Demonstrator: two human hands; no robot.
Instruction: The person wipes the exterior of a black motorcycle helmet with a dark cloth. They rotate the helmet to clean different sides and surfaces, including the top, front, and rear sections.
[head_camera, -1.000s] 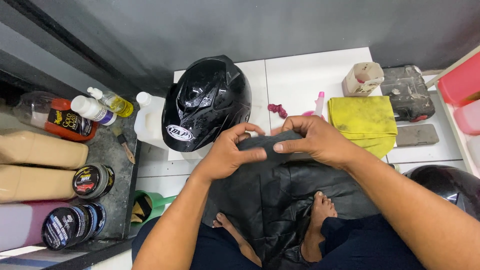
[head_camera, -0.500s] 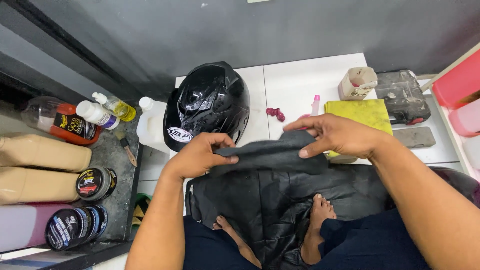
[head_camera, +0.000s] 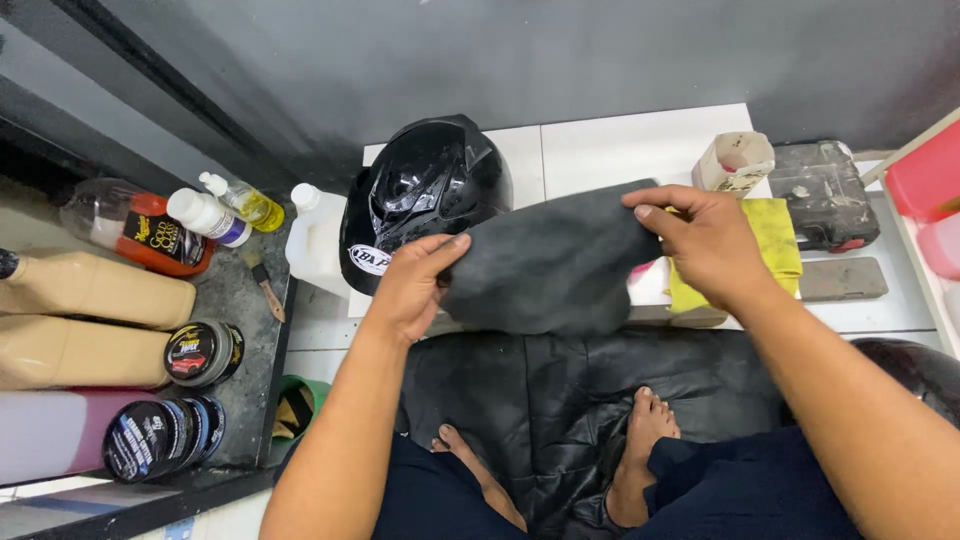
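Both hands hold a dark grey cloth (head_camera: 550, 265) stretched between them, raised above a black leather seat (head_camera: 560, 400). Left hand (head_camera: 410, 290) grips the cloth's left edge, thumb on top, just beside a glossy black helmet (head_camera: 420, 190). Right hand (head_camera: 705, 240) clasps the right edge, fingers curled over it, above a yellow cloth (head_camera: 775, 235). Bare feet rest on the seat. Bottles (head_camera: 150, 230) and round tins (head_camera: 200, 352) stand on a shelf to the left.

The dark cloth (head_camera: 550, 265) hides part of the yellow cloth (head_camera: 775, 245); the red bin (head_camera: 930, 180) is cut off at the right edge.
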